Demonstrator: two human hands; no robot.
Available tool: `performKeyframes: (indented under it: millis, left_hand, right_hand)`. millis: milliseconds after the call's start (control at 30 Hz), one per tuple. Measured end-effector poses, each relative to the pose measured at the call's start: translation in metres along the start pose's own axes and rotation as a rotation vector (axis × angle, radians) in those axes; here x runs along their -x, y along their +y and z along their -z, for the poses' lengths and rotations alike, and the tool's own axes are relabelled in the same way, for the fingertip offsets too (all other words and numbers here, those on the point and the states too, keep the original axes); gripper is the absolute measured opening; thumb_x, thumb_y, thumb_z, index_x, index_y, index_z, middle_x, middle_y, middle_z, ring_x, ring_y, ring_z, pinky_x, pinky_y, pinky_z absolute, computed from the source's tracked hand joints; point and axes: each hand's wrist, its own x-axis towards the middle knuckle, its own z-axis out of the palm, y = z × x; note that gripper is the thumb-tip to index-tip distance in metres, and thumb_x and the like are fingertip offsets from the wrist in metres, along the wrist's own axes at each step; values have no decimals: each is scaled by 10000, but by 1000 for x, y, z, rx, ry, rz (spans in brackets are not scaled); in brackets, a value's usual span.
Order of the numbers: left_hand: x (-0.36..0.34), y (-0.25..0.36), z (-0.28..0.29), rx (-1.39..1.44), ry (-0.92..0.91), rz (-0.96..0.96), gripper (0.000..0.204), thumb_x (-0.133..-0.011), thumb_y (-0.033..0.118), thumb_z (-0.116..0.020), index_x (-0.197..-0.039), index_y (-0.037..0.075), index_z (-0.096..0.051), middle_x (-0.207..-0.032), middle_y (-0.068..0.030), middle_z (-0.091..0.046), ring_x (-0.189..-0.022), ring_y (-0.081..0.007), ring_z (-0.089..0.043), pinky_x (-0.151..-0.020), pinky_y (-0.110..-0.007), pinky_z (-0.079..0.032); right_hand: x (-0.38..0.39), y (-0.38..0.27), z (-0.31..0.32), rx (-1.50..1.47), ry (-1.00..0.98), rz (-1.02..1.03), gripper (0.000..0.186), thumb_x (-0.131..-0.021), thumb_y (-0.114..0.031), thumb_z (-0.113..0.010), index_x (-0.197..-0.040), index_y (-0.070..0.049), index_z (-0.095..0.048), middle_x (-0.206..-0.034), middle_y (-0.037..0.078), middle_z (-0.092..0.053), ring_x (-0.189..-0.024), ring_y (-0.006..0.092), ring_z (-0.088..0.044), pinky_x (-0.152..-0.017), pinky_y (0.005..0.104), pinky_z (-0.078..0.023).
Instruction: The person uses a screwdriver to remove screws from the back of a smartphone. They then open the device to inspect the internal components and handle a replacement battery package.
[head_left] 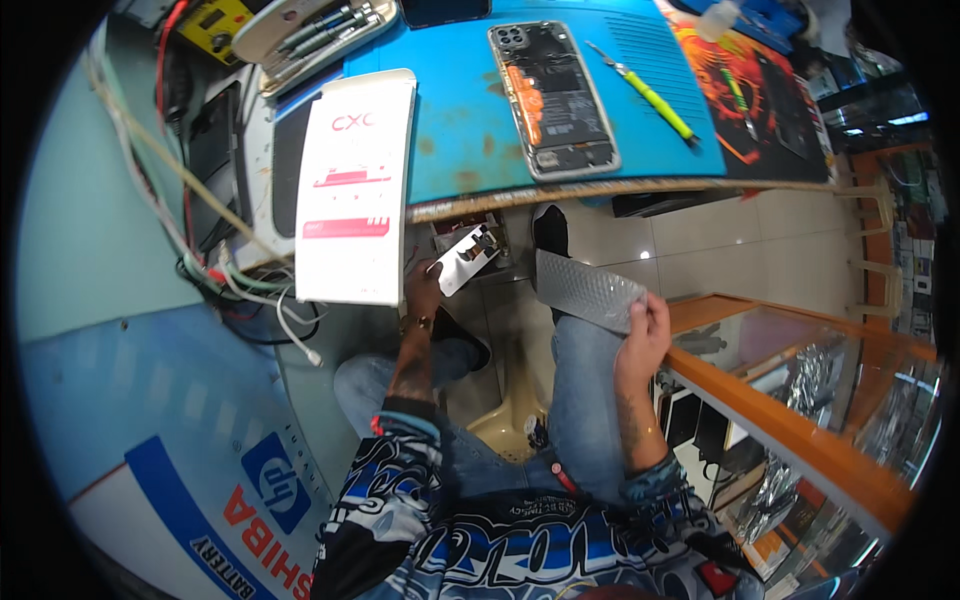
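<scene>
Below the desk edge, my left hand (422, 287) pinches the near end of a flat white piece (462, 267) with dark and brownish marks at its far end; its exact kind does not show. My right hand (643, 338) grips the corner of a clear bubble-wrap sleeve (585, 288), held over my right leg. Whether anything lies inside the sleeve I cannot tell. On the blue work mat (455, 110) rests a phone (570, 100) with its back cover off, orange part showing. A yellow-green pen-shaped tool (655, 103) lies to its right.
A white box with red print (355, 190) overhangs the desk at left. Loose cables (235, 280) hang beside it. An open case (318, 38) of tools stands at far left. A wood-framed glass display case (790, 410) borders my right side. A plastic stool (510, 425) is beneath me.
</scene>
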Motion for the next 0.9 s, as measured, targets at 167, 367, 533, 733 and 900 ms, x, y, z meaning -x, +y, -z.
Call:
performKeyframes:
  millis: [167, 367, 533, 733, 900]
  left_hand:
    - [74, 168, 106, 556, -230, 242, 220, -991, 185, -671, -1130, 15, -686, -853, 18, -651, -699, -54, -549, -608, -218, -451]
    - [168, 232, 176, 594, -435, 77, 161, -989, 154, -672, -1088, 28, -691, -820, 51, -631, -679, -15, -517, -584, -192, -403]
    - [225, 236, 177, 498, -504, -12, 150, -986, 149, -682, -1070, 26, -700, -795, 67, -610, -673, -12, -505, -582, -195, -396]
    - [257, 208, 181, 519, -435, 10, 155, -999, 183, -668, -1095, 64, -695, -868, 61, -639, -715, -20, -545, -596, -202, -463]
    - [268, 195, 192, 518, -437, 38, 169, -1002, 187, -666, -1115, 64, -690, -867, 56, -639, -710, -25, -551, -596, -208, -474]
  right_hand:
    - [-26, -55, 41, -82, -29, -34, 196, -979, -31, -599, -1155, 37, -650, -1048, 36, -646, -948, 128, -591, -875, 271, -483]
    - [-18, -185, 79, 290, -910, -87, 199, -899, -57, -695, -1087, 2, -728, -953, 16, -652, -912, 122, -612, -831, 264, -481]
    - [33, -152, 58, 500, -1301, 210, 205, -846, -109, -755, -1034, -30, -736, -877, 97, -690, -803, 254, -647, -777, 336, -504]
    - [97, -127, 70, 528, -1111, 145, 167, -892, -131, -719, -1016, -20, -722, -926, 158, -713, -885, 343, -679, -796, 418, -508]
    - [131, -119, 84, 491, -914, 84, 214, -924, -171, -703, -1086, -31, -714, -993, 171, -717, -935, 358, -676, -837, 415, -515]
